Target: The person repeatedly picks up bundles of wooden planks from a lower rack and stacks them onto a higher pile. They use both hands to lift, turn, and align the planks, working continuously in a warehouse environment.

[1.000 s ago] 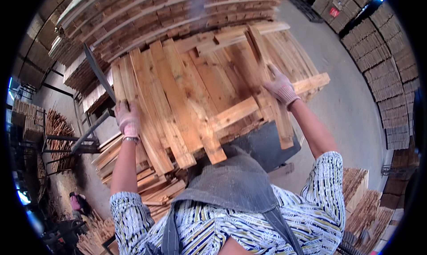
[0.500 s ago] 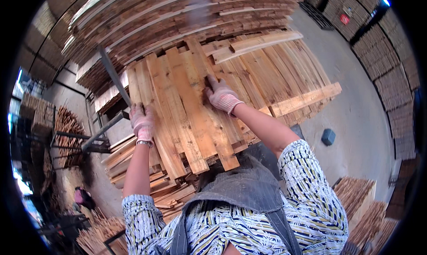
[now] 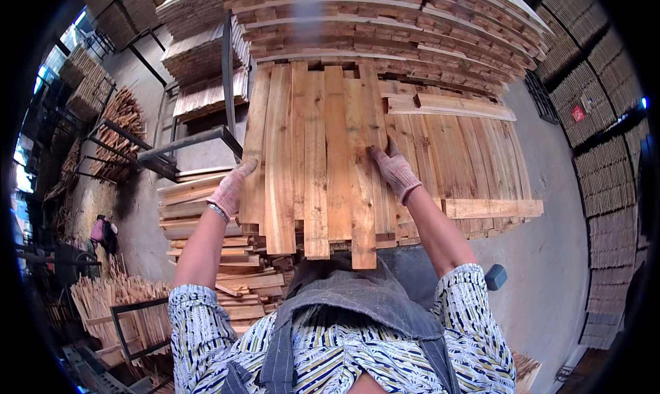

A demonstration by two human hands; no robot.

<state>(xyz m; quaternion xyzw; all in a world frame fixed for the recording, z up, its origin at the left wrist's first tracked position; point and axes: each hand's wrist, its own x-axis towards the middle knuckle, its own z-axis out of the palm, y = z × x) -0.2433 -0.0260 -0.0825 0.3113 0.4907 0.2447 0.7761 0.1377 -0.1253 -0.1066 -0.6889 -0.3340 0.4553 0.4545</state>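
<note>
Pale, rough-sawn wooden planks (image 3: pixel 313 160) are lying side by side in a flat bundle at the centre of the frame, running from top to bottom on a taller stack of boards. The left hand (image 3: pixel 230 191), in a pinkish knit glove, is pressing against the bundle's left edge, fingers released and flat. The gloved right hand (image 3: pixel 393 170) is resting on top of the planks right of centre, fingers spread, clutching nothing. A dark metal rack (image 3: pixel 185 146) is standing at the upper left.
</note>
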